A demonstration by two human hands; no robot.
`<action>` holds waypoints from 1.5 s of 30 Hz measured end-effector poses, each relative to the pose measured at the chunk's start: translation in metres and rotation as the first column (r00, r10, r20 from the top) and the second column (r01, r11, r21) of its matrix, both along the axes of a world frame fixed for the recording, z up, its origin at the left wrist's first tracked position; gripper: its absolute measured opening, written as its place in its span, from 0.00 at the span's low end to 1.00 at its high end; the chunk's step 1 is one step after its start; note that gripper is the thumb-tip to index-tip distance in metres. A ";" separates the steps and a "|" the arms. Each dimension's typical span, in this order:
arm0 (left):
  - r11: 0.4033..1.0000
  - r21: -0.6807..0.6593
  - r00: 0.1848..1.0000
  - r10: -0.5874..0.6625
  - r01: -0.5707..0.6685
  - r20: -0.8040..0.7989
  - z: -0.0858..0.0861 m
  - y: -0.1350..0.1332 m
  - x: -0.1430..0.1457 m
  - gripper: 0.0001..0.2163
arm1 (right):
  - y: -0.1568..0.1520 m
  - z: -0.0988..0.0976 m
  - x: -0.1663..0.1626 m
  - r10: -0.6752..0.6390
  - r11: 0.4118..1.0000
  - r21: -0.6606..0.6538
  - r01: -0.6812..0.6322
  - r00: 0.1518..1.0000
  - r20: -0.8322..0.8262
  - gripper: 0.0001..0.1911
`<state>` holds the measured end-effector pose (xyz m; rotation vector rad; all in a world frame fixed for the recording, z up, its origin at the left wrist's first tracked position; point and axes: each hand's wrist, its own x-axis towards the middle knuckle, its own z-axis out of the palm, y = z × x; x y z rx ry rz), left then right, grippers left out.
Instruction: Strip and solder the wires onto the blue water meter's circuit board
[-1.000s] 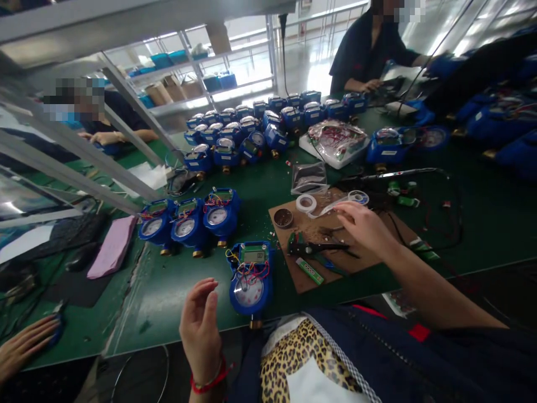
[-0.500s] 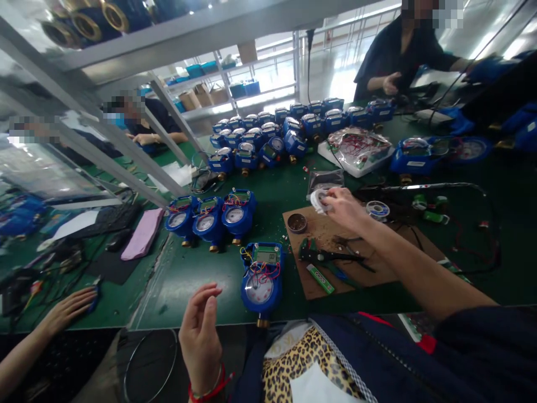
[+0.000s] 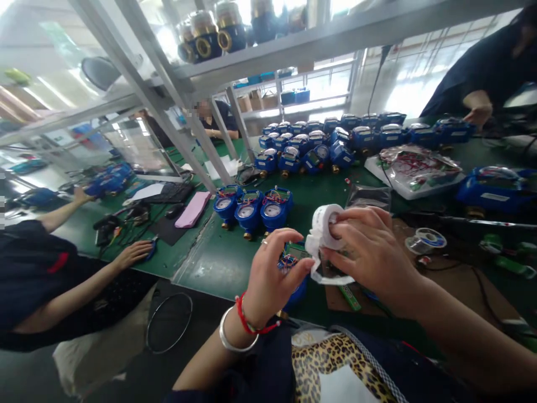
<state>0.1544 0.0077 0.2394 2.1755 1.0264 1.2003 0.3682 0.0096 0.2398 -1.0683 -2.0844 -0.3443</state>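
My right hand (image 3: 373, 252) grips a roll of white tape (image 3: 325, 229) with its fingers in the core. A loose strip of tape hangs below the roll. My left hand (image 3: 279, 271) is beside it, thumb and forefinger curved and apart, their tips close to the tape; contact there is hard to make out. A blue water meter (image 3: 298, 294) with a small display and thin wires lies under my hands, partly hidden by them. Three similar blue meters (image 3: 248, 212) with wires stand in a row just beyond.
Several blue meters (image 3: 302, 148) fill the back of the green bench. To the right are a bag of wired parts (image 3: 419, 168), a solder spool (image 3: 425, 240) and a brown board (image 3: 457, 285). A pink cloth (image 3: 192, 210) lies left, near a co-worker's hand (image 3: 134, 253). Metal posts rise ahead.
My right hand has brought the tape roll from over the brown board to above the near meter. My left hand has risen towards it. The camera view has swung left.
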 end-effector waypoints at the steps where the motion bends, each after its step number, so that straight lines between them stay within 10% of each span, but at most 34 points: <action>1: 0.998 -0.048 0.999 0.028 -0.029 -0.018 0.001 -0.001 0.003 0.12 | 0.000 -0.001 -0.005 0.031 1.000 0.005 -0.031 1.000 -0.004 0.13; 8: 0.939 -0.342 1.000 0.031 -0.027 0.005 -0.009 -0.018 0.014 0.14 | 0.009 -0.029 -0.024 0.047 0.977 -0.191 -0.096 0.968 -0.248 0.12; 16: 0.922 -0.312 0.947 -0.286 0.230 -0.147 -0.024 -0.024 0.021 0.10 | 0.005 -0.029 -0.033 0.004 0.721 -0.591 -0.361 0.856 -0.517 0.24; 23: 0.968 -0.148 0.979 0.204 -0.203 -0.007 -0.002 0.001 -0.013 0.15 | 0.003 -0.031 -0.033 0.223 0.808 -0.468 -0.358 0.921 -0.319 0.11; 30: 0.969 -0.212 0.992 0.127 -0.128 -0.022 -0.009 0.009 -0.019 0.06 | 0.015 -0.042 -0.034 0.235 0.918 -0.295 -0.266 0.962 -0.137 0.14; 45: 0.966 -0.220 0.991 0.134 -0.135 -0.017 -0.014 0.006 -0.026 0.14 | 0.011 -0.035 -0.039 0.238 0.806 -0.505 -0.309 0.950 -0.201 0.18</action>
